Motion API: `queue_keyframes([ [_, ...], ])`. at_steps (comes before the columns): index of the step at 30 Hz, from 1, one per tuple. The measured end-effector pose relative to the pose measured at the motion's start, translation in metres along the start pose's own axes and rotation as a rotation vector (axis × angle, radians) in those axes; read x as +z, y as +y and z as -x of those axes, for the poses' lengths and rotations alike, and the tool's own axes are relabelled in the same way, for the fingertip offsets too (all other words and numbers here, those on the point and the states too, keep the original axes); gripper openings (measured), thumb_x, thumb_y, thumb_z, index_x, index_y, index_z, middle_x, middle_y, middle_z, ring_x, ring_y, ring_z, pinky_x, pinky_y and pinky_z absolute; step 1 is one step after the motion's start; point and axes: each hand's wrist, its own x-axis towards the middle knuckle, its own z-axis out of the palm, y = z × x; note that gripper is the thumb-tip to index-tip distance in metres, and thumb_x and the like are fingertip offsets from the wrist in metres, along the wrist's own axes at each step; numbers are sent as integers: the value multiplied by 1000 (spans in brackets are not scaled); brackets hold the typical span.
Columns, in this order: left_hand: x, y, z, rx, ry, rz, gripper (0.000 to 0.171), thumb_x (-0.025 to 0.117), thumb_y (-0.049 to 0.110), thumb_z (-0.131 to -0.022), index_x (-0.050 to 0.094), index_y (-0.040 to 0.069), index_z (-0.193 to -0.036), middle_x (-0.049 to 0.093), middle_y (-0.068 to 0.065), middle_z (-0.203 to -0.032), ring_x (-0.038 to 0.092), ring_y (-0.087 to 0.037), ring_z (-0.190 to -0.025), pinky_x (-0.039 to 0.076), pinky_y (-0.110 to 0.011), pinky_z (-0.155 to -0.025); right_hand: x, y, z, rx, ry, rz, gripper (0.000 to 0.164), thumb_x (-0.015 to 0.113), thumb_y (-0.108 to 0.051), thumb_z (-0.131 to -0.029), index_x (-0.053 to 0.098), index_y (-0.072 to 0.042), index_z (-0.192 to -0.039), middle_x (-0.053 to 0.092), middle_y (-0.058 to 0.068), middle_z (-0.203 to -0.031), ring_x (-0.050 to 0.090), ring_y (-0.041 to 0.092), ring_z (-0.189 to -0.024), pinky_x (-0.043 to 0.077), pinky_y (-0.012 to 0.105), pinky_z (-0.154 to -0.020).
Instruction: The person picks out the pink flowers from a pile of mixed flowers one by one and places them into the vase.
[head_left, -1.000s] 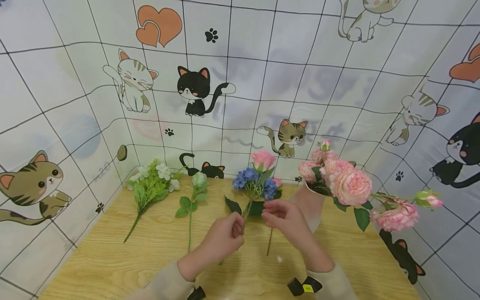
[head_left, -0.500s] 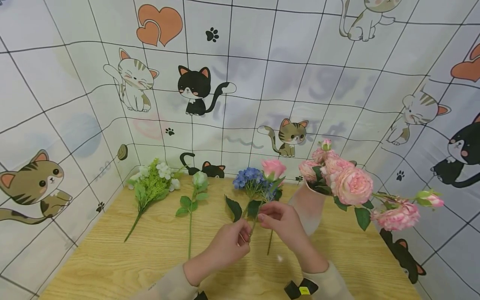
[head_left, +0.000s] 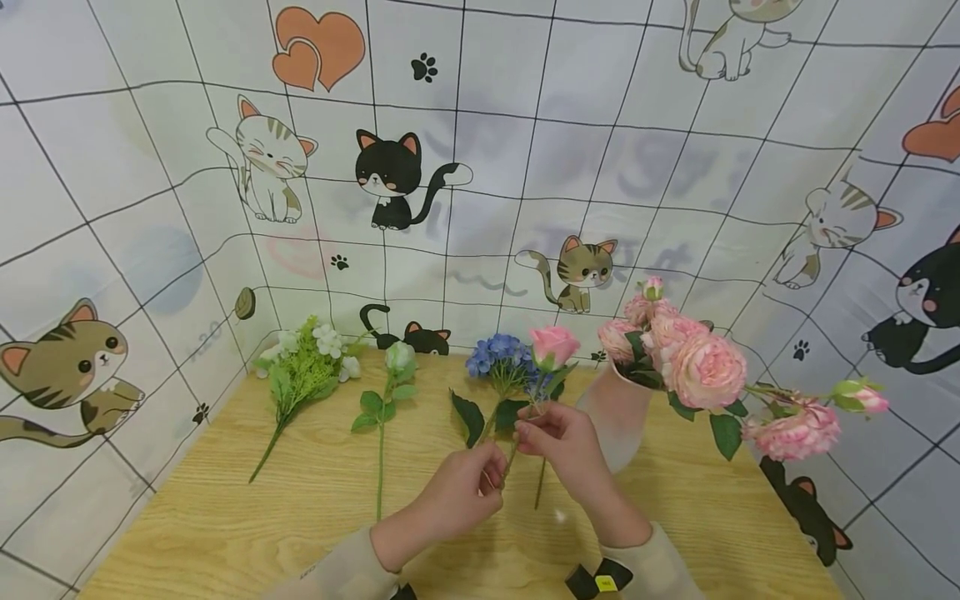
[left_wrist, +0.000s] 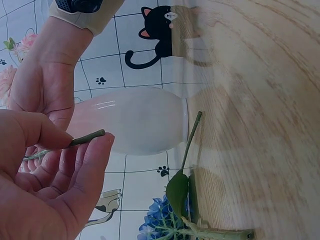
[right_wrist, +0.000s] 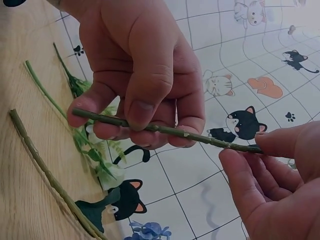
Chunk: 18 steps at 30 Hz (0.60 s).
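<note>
Both hands hold a pink rose point(head_left: 553, 347) by its thin green stem point(right_wrist: 192, 136), raised above the table. My left hand point(head_left: 461, 487) grips the lower stem, with the thumb pressing it against the fingers and the cut end poking out. Higher up, thumb and fingertips of my right hand point(head_left: 562, 442) pinch the same stem just below the bloom. Behind the rose, a blue hydrangea point(head_left: 491, 358) with dark leaves lies on the table. To the right of my right hand stands a pink-and-white vase point(head_left: 617, 429) filled with large pink peonies point(head_left: 703, 371).
On the left of the wooden table point(head_left: 300, 533) lie a green spray with white blossoms point(head_left: 307, 367) and a single pale-green rose point(head_left: 400, 358). Peony stems lean out of the vase far to the right. A cat-print cloth point(head_left: 487, 167) encloses the table's back and sides.
The pink rose has swung right and slightly lower, its stem coming between my right fingertips. My left hand has shifted a little to the right. The vase and the lying flowers stay put.
</note>
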Motion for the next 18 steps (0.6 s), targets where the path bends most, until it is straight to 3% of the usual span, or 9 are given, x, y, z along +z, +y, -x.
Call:
queue_keyframes([
  [4,1,-1,0,10,3,-11,24,64,-3,-90,61,16,-104,62,7,-92,63,2,-77,56,-20,-73,2,0,1,4,44,-57,18,70,0,-101,66,14,-112,74,13,-99,77,13,-86,66,31,-78],
  [9,2,-2,0,27,6,-2,24,64,-4,-90,61,15,-104,63,6,-92,63,2,-77,56,-20,-74,8,1,1,4,118,-121,11,67,8,-99,64,16,-106,73,-1,-98,78,12,-84,66,30,-75],
  [18,5,-5,0,59,5,-14,22,65,-3,-90,59,14,-104,62,9,-90,62,3,-78,56,-19,-74,12,-1,4,-30,123,-80,13,70,6,-97,67,16,-105,76,2,-93,77,11,-81,66,32,-74],
])
